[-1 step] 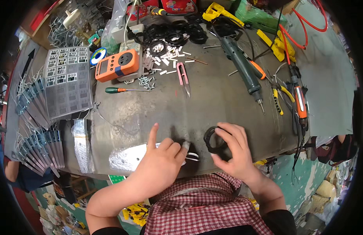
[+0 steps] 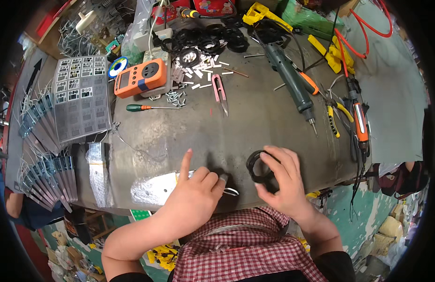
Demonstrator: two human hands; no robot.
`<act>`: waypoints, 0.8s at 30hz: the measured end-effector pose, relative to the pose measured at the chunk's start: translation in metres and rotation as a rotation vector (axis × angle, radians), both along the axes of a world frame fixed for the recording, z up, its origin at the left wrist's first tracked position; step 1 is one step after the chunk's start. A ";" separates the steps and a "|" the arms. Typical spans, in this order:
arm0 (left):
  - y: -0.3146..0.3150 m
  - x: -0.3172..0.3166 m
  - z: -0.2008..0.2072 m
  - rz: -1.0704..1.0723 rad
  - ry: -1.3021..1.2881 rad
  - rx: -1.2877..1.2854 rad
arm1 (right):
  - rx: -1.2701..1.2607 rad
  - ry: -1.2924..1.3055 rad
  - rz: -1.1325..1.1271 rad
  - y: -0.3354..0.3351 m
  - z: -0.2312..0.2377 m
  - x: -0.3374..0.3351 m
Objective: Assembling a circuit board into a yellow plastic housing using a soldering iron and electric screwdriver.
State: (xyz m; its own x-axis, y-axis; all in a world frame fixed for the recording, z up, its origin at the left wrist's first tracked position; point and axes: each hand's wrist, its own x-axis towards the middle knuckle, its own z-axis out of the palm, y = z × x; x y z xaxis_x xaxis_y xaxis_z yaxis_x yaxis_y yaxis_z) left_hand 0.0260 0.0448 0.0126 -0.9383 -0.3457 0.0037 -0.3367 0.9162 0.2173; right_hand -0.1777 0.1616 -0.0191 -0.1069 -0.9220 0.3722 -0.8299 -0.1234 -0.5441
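A black ring-shaped part (image 2: 258, 165) is held down on the grey metal bench (image 2: 189, 131) near its front edge by the right hand (image 2: 279, 181), fingers curled over the ring's right side and thumb tucked in below it, so it's clamped on that ring. The left hand (image 2: 195, 192) is parked just to the left, index finger stuck out straight and the other fingers folded in around a small metal tool (image 2: 229, 189), of which only a thin wire-like loop can be seen poking out toward the ring; what kind of tool it is can't be told. A shiny strip of foil (image 2: 154, 188) is lying under the left wrist. Further back, pink thread snips (image 2: 220, 91) are laid out next to a scatter of little white sleeves (image 2: 201, 70) and a pile of small screws (image 2: 176, 97). An orange meter (image 2: 140, 77) is set left of those, with a green-handled screwdriver (image 2: 144, 107) just in front of it. A heap of more black rings (image 2: 213, 40) is piled at the back, and a dark green electric screwdriver (image 2: 290, 80) is stretched out diagonally on the right, with yellow-handled pliers (image 2: 334, 117) beside it. Grey perforated sheets (image 2: 81, 98) are stacked at the left.
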 end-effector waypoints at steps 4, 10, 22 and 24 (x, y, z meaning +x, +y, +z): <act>-0.010 -0.001 -0.006 0.082 0.136 0.273 | 0.187 -0.034 0.011 -0.002 -0.007 -0.008; -0.017 -0.010 -0.017 0.207 0.362 0.498 | 0.032 -0.743 0.176 -0.009 -0.017 0.020; -0.008 0.005 -0.028 0.108 0.272 0.025 | 0.405 -0.781 0.229 -0.037 -0.001 0.025; -0.005 0.000 -0.024 0.107 0.352 0.084 | 0.552 -0.638 0.402 -0.053 0.023 -0.011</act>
State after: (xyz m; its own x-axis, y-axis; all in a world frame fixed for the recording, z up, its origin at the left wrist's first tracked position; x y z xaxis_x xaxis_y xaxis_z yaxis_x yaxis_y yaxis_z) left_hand 0.0256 0.0398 -0.0113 -0.8432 -0.4546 0.2868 -0.3210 0.8539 0.4097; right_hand -0.1886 0.1085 0.0040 0.2250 -0.9630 -0.1485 -0.3046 0.0753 -0.9495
